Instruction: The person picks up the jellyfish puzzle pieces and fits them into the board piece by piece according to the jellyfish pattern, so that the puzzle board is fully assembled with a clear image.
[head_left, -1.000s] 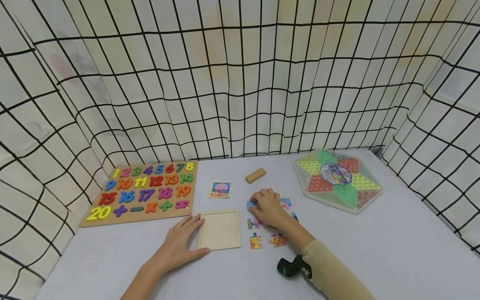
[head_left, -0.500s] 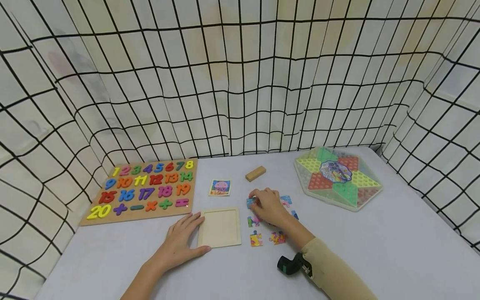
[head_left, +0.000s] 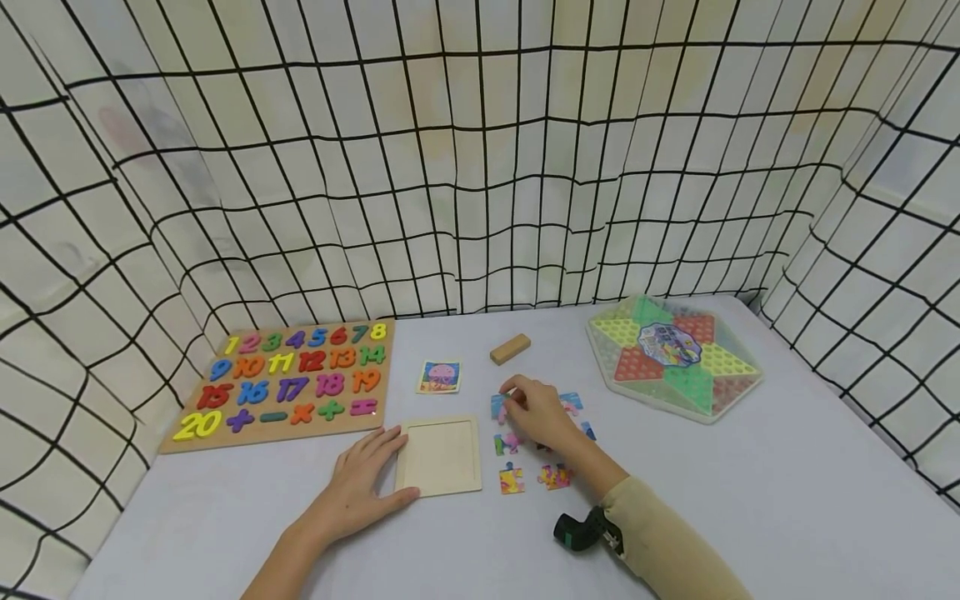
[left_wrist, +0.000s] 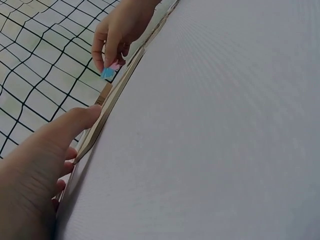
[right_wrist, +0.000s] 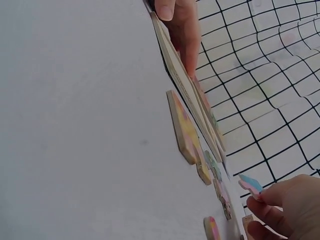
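Showing light blue along one side and pink along the other, a thin puzzle piece (right_wrist: 252, 182) is pinched, tilted, between the thumb and fingertips of the right hand (head_left: 540, 414). It is held near the far right corner of a square wooden tray (head_left: 438, 457), about midway between the left and right edges of the white table (head_left: 757, 492). By the left hand (head_left: 362, 485), spread wide, the tray is touched: its left edge by the fingers, its near left corner by the thumb. Beside the tray's right edge, other puzzle pieces (head_left: 512, 480) printed in yellow, pink, green and blue are laid out. Toward the table's far left corner a number board (head_left: 318, 423) is set; toward its far right corner, a hexagonal game board (head_left: 688, 387).
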